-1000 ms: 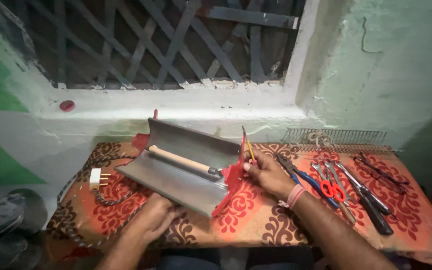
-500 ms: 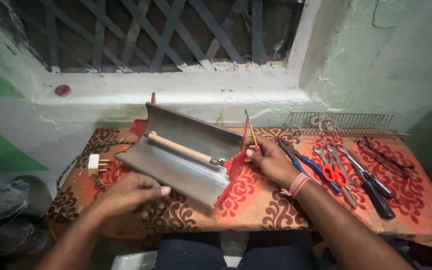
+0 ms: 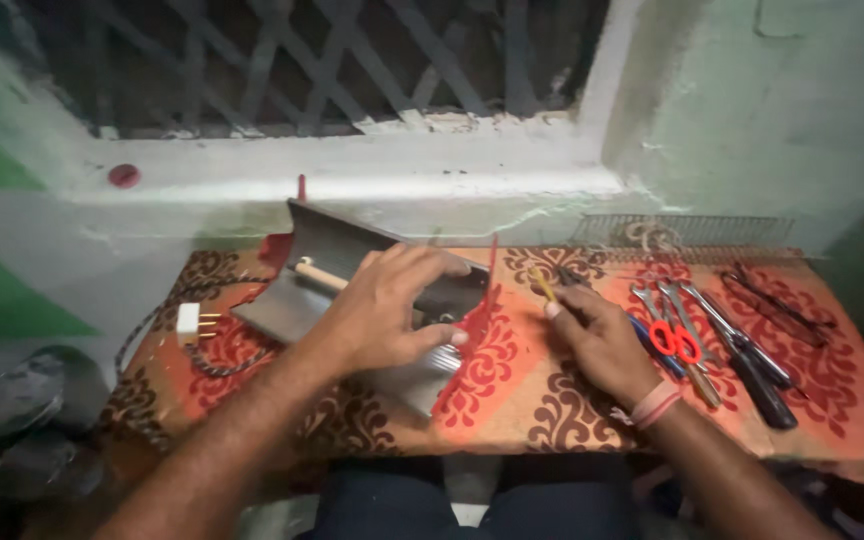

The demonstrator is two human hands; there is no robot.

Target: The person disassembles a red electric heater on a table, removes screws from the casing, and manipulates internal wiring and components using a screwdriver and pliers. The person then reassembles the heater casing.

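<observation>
The heater reflector (image 3: pixel 317 262), a bent trough of dull grey sheet metal with red end plates, lies left of centre in the frame on the patterned red and brown cloth (image 3: pixel 512 400). I see a pale rod element (image 3: pixel 318 274) running along its inside, and ribbed fluting on the near flap. At far left a white plug (image 3: pixel 190 322) with a dark braided cord rests on the cloth, just beside the trough. My left hand (image 3: pixel 384 310) lies over the middle of the reflector, fingers spread and curled over its upper edge, thumb pressed to the ribbed flap. Right of it, my right hand (image 3: pixel 602 340) rests on the cloth with fingers curled around a thin yellow-handled tool (image 3: pixel 544 284). Further right lie red-handled scissors (image 3: pixel 674 340), spanners and dark-handled screwdrivers (image 3: pixel 752 365). A wire grille (image 3: pixel 692 232) leans against the wall in the upper right.
</observation>
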